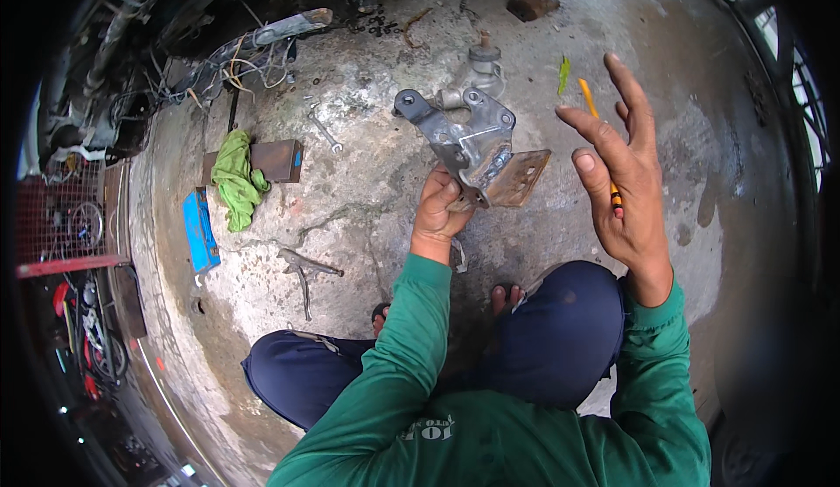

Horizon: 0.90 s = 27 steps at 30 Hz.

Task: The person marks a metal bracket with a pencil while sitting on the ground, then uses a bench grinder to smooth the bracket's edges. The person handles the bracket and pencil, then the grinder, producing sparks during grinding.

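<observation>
My left hand (439, 209) is closed around the lower edge of a grey metal bracket (477, 137), holding it above the floor. The bracket has round holes in its lugs, a rough weld bead and a rusty flat plate on its right side. My right hand (626, 168) is raised to the right of the bracket with fingers spread and nothing gripped. Behind that hand shows a slim yellow-orange tool (587, 98) with a black and red end; the hand covers its middle. Beyond the bracket stands a dull grey metal part (484, 65), partly hidden by it.
On the concrete floor to the left lie a wrench (325, 132), a green cloth (233, 176) over a brown metal block (280, 161), a blue case (200, 231) and a plier-like metal tool (306, 270). Vehicle parts with loose wires (254, 45) fill the far left. A green leaf (563, 76) lies ahead.
</observation>
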Each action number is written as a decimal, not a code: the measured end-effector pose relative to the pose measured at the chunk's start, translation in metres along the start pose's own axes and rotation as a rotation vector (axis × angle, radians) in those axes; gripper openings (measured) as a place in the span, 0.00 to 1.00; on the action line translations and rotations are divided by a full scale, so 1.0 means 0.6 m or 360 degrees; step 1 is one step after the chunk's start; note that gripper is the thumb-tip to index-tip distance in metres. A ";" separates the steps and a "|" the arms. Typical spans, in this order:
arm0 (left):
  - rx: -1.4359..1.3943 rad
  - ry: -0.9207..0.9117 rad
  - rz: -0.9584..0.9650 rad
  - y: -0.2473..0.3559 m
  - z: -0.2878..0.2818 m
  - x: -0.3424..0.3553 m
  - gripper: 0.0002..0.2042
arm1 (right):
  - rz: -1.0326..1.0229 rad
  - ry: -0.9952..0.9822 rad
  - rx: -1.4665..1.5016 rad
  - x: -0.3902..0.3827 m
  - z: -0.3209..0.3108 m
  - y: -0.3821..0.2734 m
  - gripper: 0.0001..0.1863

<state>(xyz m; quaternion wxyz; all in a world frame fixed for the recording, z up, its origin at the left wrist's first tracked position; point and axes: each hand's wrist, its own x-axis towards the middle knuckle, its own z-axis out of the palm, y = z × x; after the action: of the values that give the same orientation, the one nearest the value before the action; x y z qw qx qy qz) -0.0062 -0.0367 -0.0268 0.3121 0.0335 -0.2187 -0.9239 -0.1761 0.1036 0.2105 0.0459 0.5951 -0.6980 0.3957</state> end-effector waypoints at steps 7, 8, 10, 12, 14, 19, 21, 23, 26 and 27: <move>0.0110 0.0159 0.0252 0.025 0.033 0.053 0.28 | 0.0153 -0.1029 -0.0201 0.116 0.097 0.026 0.15; 0.0153 0.0198 0.0270 0.030 0.033 0.059 0.28 | 0.0144 -0.1105 -0.0151 0.124 0.120 0.044 0.15; 0.0233 0.0281 0.0282 0.033 0.025 0.068 0.27 | 0.0154 -0.1259 -0.0057 0.127 0.156 0.090 0.15; 0.0362 0.0375 0.0258 0.043 0.014 0.073 0.26 | 0.0377 -0.1335 0.0131 0.125 0.175 0.118 0.15; 0.0518 0.0449 0.0223 0.054 0.005 0.071 0.26 | 0.0528 -0.1346 0.0305 0.113 0.190 0.132 0.14; 0.0545 0.0513 0.0307 0.057 -0.021 0.057 0.25 | 0.0691 -0.1259 0.0522 0.082 0.217 0.123 0.16; 0.0486 0.0512 0.0334 0.059 -0.032 0.055 0.25 | 0.0673 -0.1143 0.0662 0.075 0.229 0.125 0.16; 0.0390 0.0499 0.0361 0.060 -0.039 0.056 0.24 | 0.0796 -0.1088 0.0842 0.077 0.228 0.136 0.16; 0.0178 0.0441 0.0336 0.075 -0.071 0.046 0.23 | 0.1088 -0.1027 0.1204 0.091 0.219 0.149 0.16; 0.0162 0.0429 0.0322 0.077 -0.071 0.042 0.25 | 0.1140 -0.0931 0.1315 0.088 0.213 0.150 0.16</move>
<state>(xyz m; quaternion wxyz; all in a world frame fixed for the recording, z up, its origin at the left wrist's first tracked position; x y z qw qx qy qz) 0.0079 -0.1006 -0.0438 0.4280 0.1507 -0.2237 -0.8626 -0.2171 -0.0181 0.1067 -0.5173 0.3763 -0.6271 0.4445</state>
